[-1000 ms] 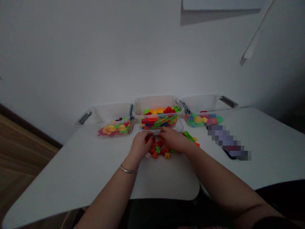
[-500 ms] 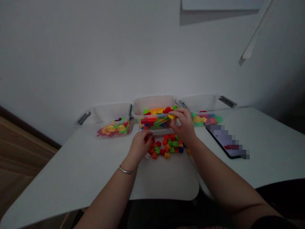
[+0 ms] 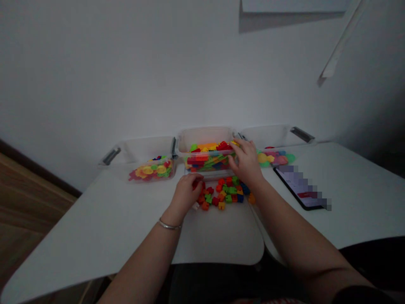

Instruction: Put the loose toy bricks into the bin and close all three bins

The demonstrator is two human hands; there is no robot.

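Over the right front rim of the middle clear plastic box (image 3: 207,130), my right hand (image 3: 247,162) has its thumb and fingers apart, with nothing between them. Yellow, red, green and orange plastic pieces (image 3: 210,158) fill the lower part of that box. My left hand (image 3: 187,192) rests at the left edge of a spread of small toy building blocks (image 3: 228,192) in red, green, orange and blue. Its fingers are curled in beside red blocks; what they hold, if anything, is hidden. A white block (image 3: 195,206) lies just under this hand.
A clear box (image 3: 145,147) with colourful pieces stands left of the middle one, and another clear box (image 3: 268,135) with round pieces stands right. A phone (image 3: 299,188) lies on the white table (image 3: 341,190). The wall (image 3: 126,76) rises directly behind the boxes.
My right hand has let go of a yellow block at the middle box, its fingers now spread slightly farther in. My left hand has stayed in place.
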